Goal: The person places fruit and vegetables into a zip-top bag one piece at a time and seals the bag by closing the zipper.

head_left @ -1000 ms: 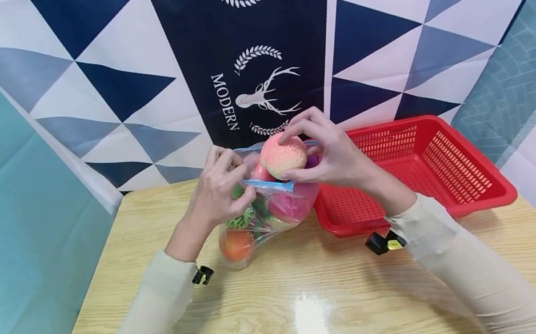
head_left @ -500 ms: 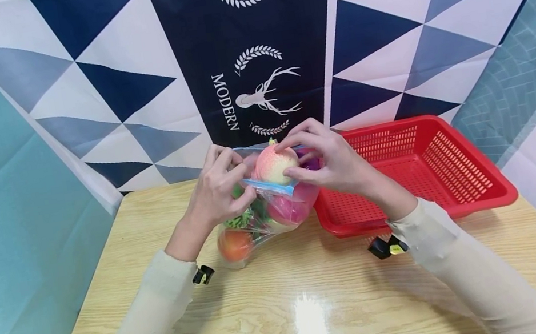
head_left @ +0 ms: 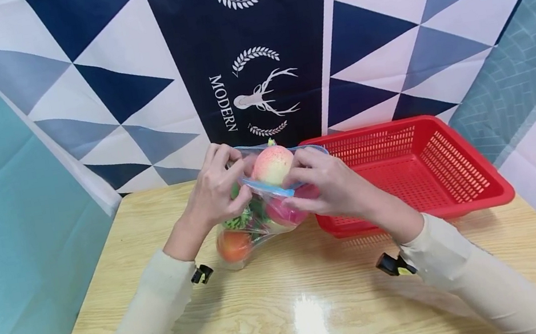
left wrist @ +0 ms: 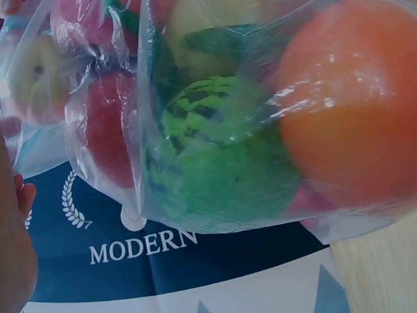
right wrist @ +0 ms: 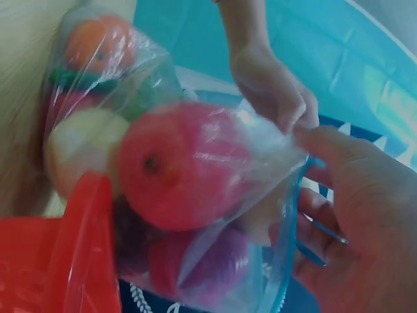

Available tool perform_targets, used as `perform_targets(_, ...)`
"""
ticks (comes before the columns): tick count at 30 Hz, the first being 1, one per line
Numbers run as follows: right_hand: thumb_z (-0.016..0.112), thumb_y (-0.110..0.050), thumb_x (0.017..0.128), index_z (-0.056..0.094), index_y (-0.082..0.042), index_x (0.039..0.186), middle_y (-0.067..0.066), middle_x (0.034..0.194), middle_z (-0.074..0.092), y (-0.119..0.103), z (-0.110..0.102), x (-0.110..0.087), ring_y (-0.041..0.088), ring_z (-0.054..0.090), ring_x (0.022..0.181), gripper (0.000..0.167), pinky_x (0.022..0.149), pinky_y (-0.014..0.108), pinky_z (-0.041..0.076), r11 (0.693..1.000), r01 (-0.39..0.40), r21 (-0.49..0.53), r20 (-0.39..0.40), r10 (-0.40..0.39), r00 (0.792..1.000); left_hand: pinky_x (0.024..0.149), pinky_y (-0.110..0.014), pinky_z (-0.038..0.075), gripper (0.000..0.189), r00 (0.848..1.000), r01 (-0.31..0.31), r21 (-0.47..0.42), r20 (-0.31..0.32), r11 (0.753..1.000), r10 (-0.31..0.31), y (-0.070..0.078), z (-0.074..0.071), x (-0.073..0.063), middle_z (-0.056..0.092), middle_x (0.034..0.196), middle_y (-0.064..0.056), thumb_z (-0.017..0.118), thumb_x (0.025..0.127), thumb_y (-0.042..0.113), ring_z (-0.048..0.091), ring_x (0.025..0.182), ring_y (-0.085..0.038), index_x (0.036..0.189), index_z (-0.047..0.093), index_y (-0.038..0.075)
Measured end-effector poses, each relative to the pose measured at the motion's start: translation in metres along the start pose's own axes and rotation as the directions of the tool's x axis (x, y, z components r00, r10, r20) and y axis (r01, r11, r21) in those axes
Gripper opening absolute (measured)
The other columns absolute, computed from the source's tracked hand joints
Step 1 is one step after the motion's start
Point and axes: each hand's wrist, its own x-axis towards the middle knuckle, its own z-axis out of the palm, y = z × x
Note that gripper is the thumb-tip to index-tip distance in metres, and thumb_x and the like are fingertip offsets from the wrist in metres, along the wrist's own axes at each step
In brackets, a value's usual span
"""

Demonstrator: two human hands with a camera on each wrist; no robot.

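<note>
A clear zip bag (head_left: 261, 223) with a blue zip edge bulges with toy fruit. My left hand (head_left: 216, 186) pinches its rim on the left side. A pink-and-cream peach (head_left: 272, 165) sits in the bag's mouth between my hands. At the right side of the mouth, my right hand (head_left: 325, 184) has its fingers curled at the blue zip edge (right wrist: 290, 241), thumb on the near side. Through the plastic show an orange fruit (left wrist: 352, 104), a green striped watermelon (left wrist: 221, 156), a round pink-red fruit (right wrist: 182, 166) and a purple piece (right wrist: 218, 264).
A red plastic basket (head_left: 497, 187) stands on the table to the right, its left end close beside the bag. The wooden table (head_left: 249, 320) extends toward me. A patterned cloth (head_left: 248, 31) hangs behind.
My right hand has lowered the peach into the bag's mouth and let go of it. It now holds the bag's right rim. The left hand has kept its place.
</note>
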Motion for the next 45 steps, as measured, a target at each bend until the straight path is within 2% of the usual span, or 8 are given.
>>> perform_targets(11, 0.087, 0.001, 0.090, 0.082, 0.001, 0.099, 0.017, 0.096, 0.063, 0.007, -0.014, 0.016, 0.028, 0.062, 0.090, 0.011, 0.077, 0.027, 0.046, 0.986, -0.162, -0.045, -0.207, 0.150, 0.967, 0.078, -0.048, 0.046, 0.013, 0.992, -0.038, 0.069, -0.121, 0.997, 0.046, 0.002, -0.023, 0.020, 0.063, 0.093, -0.019, 0.062, 0.089, 0.001, 0.052, 0.087, -0.037, 0.094, 0.074, 0.001)
perform_targets(18, 0.076, 0.002, 0.101, 0.076, 0.001, 0.113, 0.018, 0.108, 0.075, 0.014, -0.010, 0.025, 0.029, 0.081, 0.094, 0.012, 0.089, 0.032, 0.069, 0.929, -0.355, 0.109, -0.152, 0.368, 0.917, 0.074, -0.045, 0.047, 0.015, 0.970, -0.077, 0.076, -0.224, 0.994, 0.093, 0.021, -0.032, 0.031, 0.067, 0.084, -0.016, 0.064, 0.086, -0.003, 0.055, 0.084, -0.035, 0.092, 0.078, 0.001)
perform_targets(27, 0.069, 0.012, 0.100, 0.077, 0.003, 0.113, 0.018, 0.108, 0.079, 0.020, 0.000, 0.025, 0.024, 0.069, 0.080, 0.018, 0.079, 0.006, 0.049, 0.928, -0.285, 0.239, -0.136, 0.322, 0.937, 0.084, -0.047, 0.048, 0.029, 0.991, -0.046, -0.077, -0.128, 0.996, 0.036, -0.001, -0.042, 0.025, 0.073, 0.100, -0.021, 0.058, 0.094, 0.014, 0.058, 0.095, -0.038, 0.104, 0.081, -0.001)
perform_targets(32, 0.070, 0.013, 0.099, 0.078, 0.002, 0.113, 0.017, 0.110, 0.080, 0.019, 0.002, 0.025, 0.022, 0.069, 0.083, 0.019, 0.084, 0.006, 0.051, 0.940, -0.244, 0.237, -0.140, 0.281, 0.949, 0.095, -0.043, 0.053, 0.046, 0.991, 0.126, -0.210, -0.025, 0.970, -0.134, -0.029, -0.048, 0.033, 0.073, 0.127, -0.027, 0.050, 0.101, 0.019, 0.066, 0.114, -0.042, 0.131, 0.078, -0.002)
perform_targets(35, 0.070, 0.013, 0.099, 0.078, 0.002, 0.114, 0.017, 0.110, 0.080, 0.019, 0.003, 0.025, 0.022, 0.069, 0.084, 0.020, 0.083, 0.006, 0.050, 0.944, -0.233, 0.233, -0.134, 0.269, 0.954, 0.102, -0.045, 0.056, 0.048, 0.949, 0.315, -0.237, 0.098, 0.919, -0.300, -0.044, -0.049, 0.039, 0.070, 0.143, -0.025, 0.047, 0.107, 0.013, 0.066, 0.124, -0.042, 0.147, 0.070, 0.000)
perform_targets(38, 0.070, 0.013, 0.099, 0.079, 0.002, 0.114, 0.016, 0.108, 0.080, 0.019, 0.004, 0.025, 0.021, 0.063, 0.079, 0.020, 0.079, 0.008, 0.047, 0.947, -0.229, 0.226, -0.135, 0.263, 0.955, 0.113, -0.054, 0.053, 0.051, 0.874, 0.462, -0.170, 0.256, 0.871, -0.414, -0.055, -0.048, 0.045, 0.064, 0.157, -0.022, 0.047, 0.111, 0.009, 0.061, 0.138, -0.040, 0.159, 0.061, 0.004)
perform_targets(41, 0.071, 0.013, 0.099, 0.079, 0.001, 0.113, 0.016, 0.107, 0.079, 0.020, 0.004, 0.024, 0.019, 0.061, 0.078, 0.020, 0.077, 0.009, 0.046, 0.949, -0.224, 0.224, -0.141, 0.259, 0.956, 0.126, -0.059, 0.046, 0.055, 0.811, 0.491, -0.080, 0.406, 0.868, -0.421, -0.065, -0.042, 0.053, 0.056, 0.169, -0.021, 0.045, 0.112, 0.006, 0.053, 0.152, -0.041, 0.166, 0.054, 0.007)
perform_targets(45, 0.071, 0.014, 0.098, 0.078, 0.002, 0.112, 0.016, 0.106, 0.079, 0.022, 0.006, 0.023, 0.018, 0.062, 0.081, 0.020, 0.079, 0.008, 0.048, 0.950, -0.211, 0.232, -0.141, 0.247, 0.959, 0.133, -0.060, 0.037, 0.052, 0.764, 0.451, -0.043, 0.536, 0.892, -0.360, -0.070, -0.034, 0.061, 0.055, 0.171, -0.021, 0.047, 0.114, 0.010, 0.049, 0.157, -0.043, 0.165, 0.055, 0.007)
